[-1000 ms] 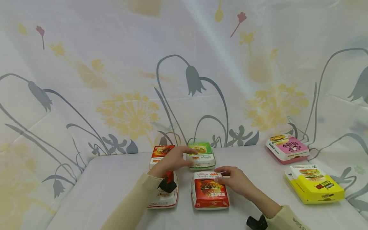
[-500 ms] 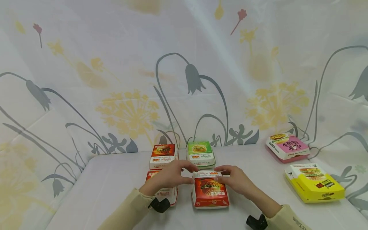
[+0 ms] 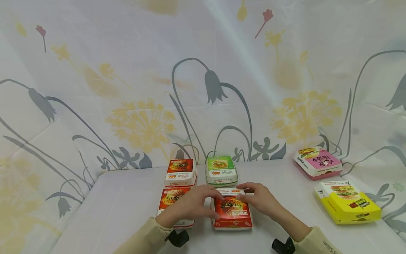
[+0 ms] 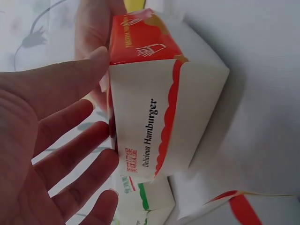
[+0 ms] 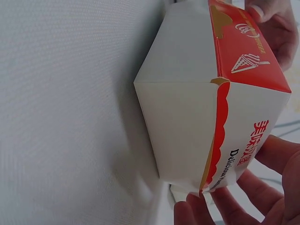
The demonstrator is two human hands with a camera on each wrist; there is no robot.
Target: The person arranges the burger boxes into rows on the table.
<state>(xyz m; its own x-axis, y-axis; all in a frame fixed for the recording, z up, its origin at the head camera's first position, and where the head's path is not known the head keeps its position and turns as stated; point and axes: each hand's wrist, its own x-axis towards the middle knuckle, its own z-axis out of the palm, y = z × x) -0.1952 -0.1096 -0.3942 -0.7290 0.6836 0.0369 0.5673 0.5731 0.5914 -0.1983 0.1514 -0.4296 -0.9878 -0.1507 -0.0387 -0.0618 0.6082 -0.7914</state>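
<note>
A red and white hamburger box (image 3: 234, 213) sits on the white tabletop between my two hands. My right hand (image 3: 261, 199) holds its far right corner, with the thumb on the lid and the fingers at the back edge. My left hand (image 3: 194, 206) is at the box's left side, fingers extended and spread. In the left wrist view its thumb and fingertips meet the top edge of the box (image 4: 140, 112). The right wrist view shows the box's side wall (image 5: 183, 122) resting on the cloth. The lid is closed.
Another red box (image 3: 171, 199) lies partly under my left forearm. Behind stand a red box (image 3: 180, 173) and a green box (image 3: 221, 171). To the right are a pink box (image 3: 318, 163) and a yellow box (image 3: 349, 203). A flower-patterned curtain (image 3: 127, 88) rises behind the table.
My left hand has come back from the green box toward me, down to the left side of the front red box. My right hand has stayed at that box's far right corner.
</note>
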